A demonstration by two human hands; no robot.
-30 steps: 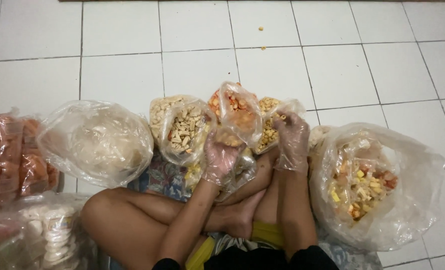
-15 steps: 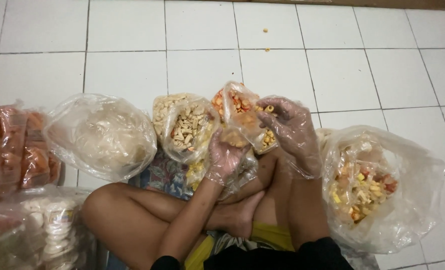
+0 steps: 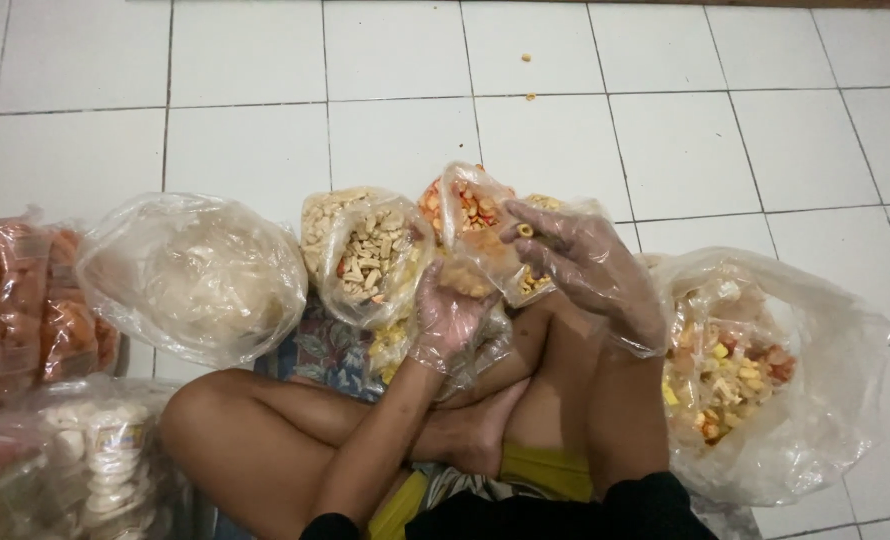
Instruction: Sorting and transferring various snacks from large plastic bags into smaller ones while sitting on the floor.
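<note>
Landmark: I see a small clear plastic bag of orange snacks (image 3: 470,225) above the crossed legs.
Right hand (image 3: 590,270): gloved, right of it, fingers pinching one yellow ring snack (image 3: 526,231).
Left hand (image 3: 448,318): gloved, below, gripping it.

A white tiled floor (image 3: 395,60) carries clear snack bags (image 3: 195,275) and two stray crumbs (image 3: 527,58).
</note>
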